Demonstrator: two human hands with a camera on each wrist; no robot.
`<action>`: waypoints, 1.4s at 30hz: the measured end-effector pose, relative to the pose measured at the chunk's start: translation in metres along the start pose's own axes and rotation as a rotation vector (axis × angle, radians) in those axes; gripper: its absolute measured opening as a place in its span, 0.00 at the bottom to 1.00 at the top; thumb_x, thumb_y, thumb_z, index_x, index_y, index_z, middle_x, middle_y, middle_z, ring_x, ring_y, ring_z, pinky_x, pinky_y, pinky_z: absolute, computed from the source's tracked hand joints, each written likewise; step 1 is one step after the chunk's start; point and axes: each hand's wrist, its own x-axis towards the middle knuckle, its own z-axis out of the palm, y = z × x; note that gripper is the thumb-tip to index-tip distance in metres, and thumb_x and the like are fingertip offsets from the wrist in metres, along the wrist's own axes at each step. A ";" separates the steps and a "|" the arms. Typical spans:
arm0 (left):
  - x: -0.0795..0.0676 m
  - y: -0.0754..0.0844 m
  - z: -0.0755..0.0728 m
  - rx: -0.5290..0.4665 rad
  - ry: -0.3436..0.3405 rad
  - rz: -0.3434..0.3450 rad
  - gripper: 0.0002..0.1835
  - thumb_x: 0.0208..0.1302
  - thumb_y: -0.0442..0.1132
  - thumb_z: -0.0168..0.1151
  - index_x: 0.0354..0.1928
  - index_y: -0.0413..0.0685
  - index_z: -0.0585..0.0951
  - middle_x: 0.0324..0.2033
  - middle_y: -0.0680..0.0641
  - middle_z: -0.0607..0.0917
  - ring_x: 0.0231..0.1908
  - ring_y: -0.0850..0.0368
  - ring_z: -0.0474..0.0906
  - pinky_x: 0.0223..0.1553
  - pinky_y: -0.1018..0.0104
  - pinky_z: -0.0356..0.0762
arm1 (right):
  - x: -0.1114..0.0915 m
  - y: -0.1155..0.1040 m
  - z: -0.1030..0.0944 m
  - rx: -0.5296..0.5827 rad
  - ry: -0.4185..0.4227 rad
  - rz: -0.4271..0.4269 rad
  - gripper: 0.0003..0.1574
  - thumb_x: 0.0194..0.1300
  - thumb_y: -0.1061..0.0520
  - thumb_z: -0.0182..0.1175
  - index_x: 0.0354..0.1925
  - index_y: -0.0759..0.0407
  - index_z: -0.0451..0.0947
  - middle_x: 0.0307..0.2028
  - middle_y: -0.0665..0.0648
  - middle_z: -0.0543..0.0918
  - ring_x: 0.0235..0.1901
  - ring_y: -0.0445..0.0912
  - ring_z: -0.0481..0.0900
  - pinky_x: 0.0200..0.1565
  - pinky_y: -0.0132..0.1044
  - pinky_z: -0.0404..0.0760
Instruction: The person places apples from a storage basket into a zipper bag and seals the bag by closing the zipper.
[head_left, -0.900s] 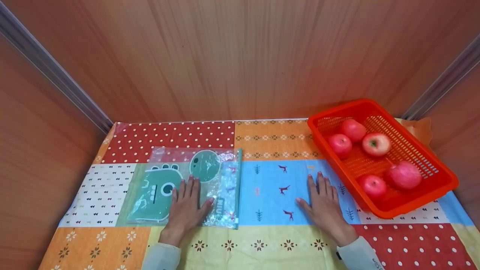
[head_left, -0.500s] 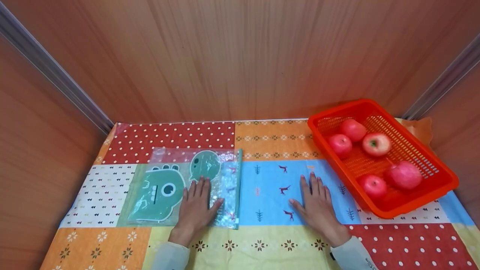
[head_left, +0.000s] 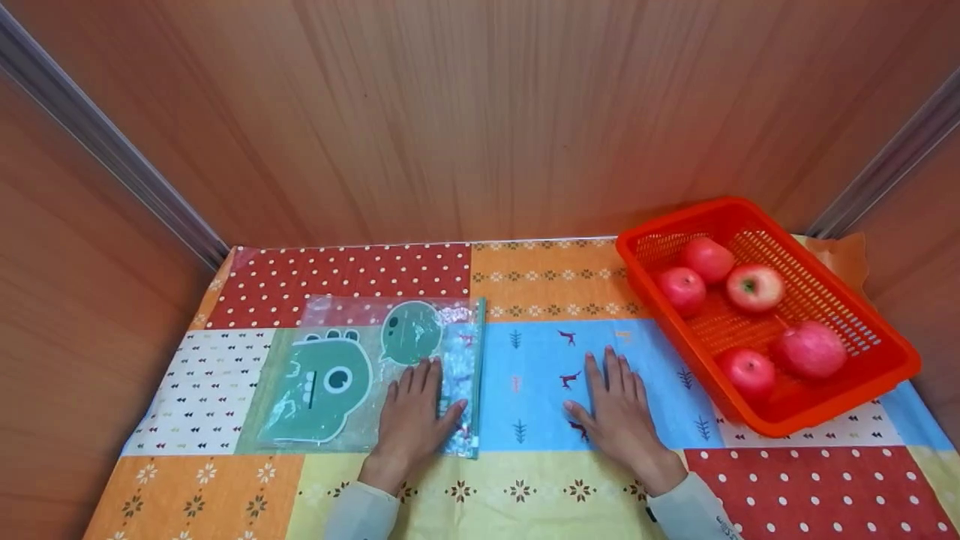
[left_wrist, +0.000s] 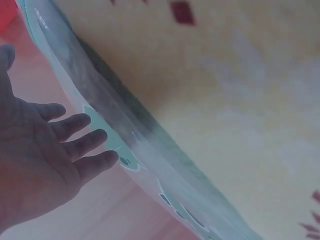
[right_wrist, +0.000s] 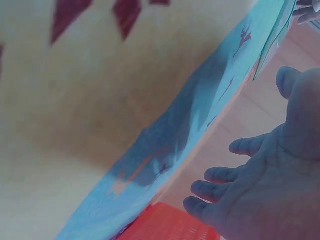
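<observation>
My left hand (head_left: pixel 411 416) is held over the right part of a clear zip bag (head_left: pixel 319 390), palm down with fingers extended. The bag lies flat, printed with a green cartoon dinosaur, and has a green slider strip (head_left: pixel 480 375) along its right edge. In the left wrist view the left hand's fingers (left_wrist: pixel 82 145) are relaxed, with nothing in them. My right hand (head_left: pixel 621 420) is over the blue patch of the tablecloth, between bag and basket, fingers loosely spread. The right wrist view shows its fingers (right_wrist: pixel 212 191) holding nothing.
An orange-red plastic basket (head_left: pixel 844 401) stands at the right, tilted across the table. It holds several red apples (head_left: pixel 754 289) and a larger pink-red fruit (head_left: pixel 810 349). Wooden panels (head_left: pixel 480 120) wall the back and sides. A patchwork cloth (head_left: pixel 517 491) covers the table.
My left hand has moved right across the bag, uncovering more of the dinosaur print. My right hand has shifted left, away from the basket. Bag and basket stay in place.
</observation>
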 end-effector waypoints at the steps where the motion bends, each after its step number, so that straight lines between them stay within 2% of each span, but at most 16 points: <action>1: 0.000 0.001 0.000 -0.001 -0.001 -0.003 0.45 0.72 0.61 0.61 0.80 0.41 0.63 0.78 0.35 0.66 0.78 0.32 0.59 0.77 0.33 0.56 | 0.000 -0.001 0.000 -0.002 0.001 -0.004 0.51 0.72 0.46 0.66 0.80 0.69 0.57 0.79 0.76 0.54 0.77 0.73 0.51 0.76 0.72 0.50; 9: 0.003 0.011 0.006 0.015 0.020 0.005 0.44 0.70 0.58 0.66 0.78 0.39 0.66 0.75 0.35 0.69 0.75 0.33 0.64 0.73 0.35 0.65 | 0.002 -0.010 0.004 0.017 -0.053 0.014 0.51 0.74 0.46 0.65 0.81 0.68 0.56 0.80 0.75 0.52 0.79 0.72 0.49 0.77 0.71 0.47; 14: 0.003 0.018 0.009 0.003 0.011 0.000 0.44 0.69 0.58 0.67 0.78 0.39 0.67 0.75 0.34 0.70 0.74 0.34 0.65 0.72 0.35 0.67 | 0.003 -0.014 0.007 0.040 -0.076 0.019 0.51 0.74 0.45 0.64 0.81 0.68 0.56 0.81 0.76 0.51 0.79 0.73 0.48 0.77 0.71 0.46; 20: 0.004 0.024 0.013 0.000 0.008 -0.019 0.44 0.69 0.58 0.68 0.78 0.41 0.67 0.75 0.36 0.70 0.73 0.35 0.66 0.72 0.37 0.68 | 0.004 -0.019 0.011 0.045 -0.081 0.020 0.50 0.75 0.45 0.64 0.81 0.67 0.56 0.81 0.75 0.51 0.79 0.72 0.48 0.77 0.71 0.47; 29: 0.007 0.035 0.020 0.069 0.051 -0.029 0.42 0.66 0.57 0.72 0.74 0.40 0.73 0.69 0.36 0.75 0.67 0.36 0.72 0.64 0.38 0.77 | 0.003 -0.030 0.016 0.046 -0.058 -0.020 0.49 0.74 0.46 0.65 0.79 0.69 0.59 0.80 0.76 0.53 0.78 0.73 0.51 0.76 0.71 0.51; 35: 0.010 0.040 0.021 0.051 0.049 -0.063 0.38 0.65 0.53 0.74 0.71 0.41 0.76 0.67 0.36 0.77 0.64 0.37 0.74 0.62 0.36 0.78 | 0.003 -0.036 0.019 0.054 -0.076 -0.005 0.50 0.74 0.44 0.65 0.80 0.68 0.58 0.80 0.76 0.52 0.79 0.72 0.50 0.76 0.70 0.50; 42: 0.010 0.043 0.020 0.018 0.054 -0.079 0.30 0.68 0.48 0.72 0.67 0.40 0.79 0.66 0.35 0.77 0.65 0.37 0.75 0.60 0.35 0.80 | 0.002 -0.041 0.024 0.078 -0.074 -0.027 0.48 0.75 0.45 0.65 0.78 0.70 0.60 0.79 0.77 0.54 0.78 0.73 0.52 0.75 0.71 0.51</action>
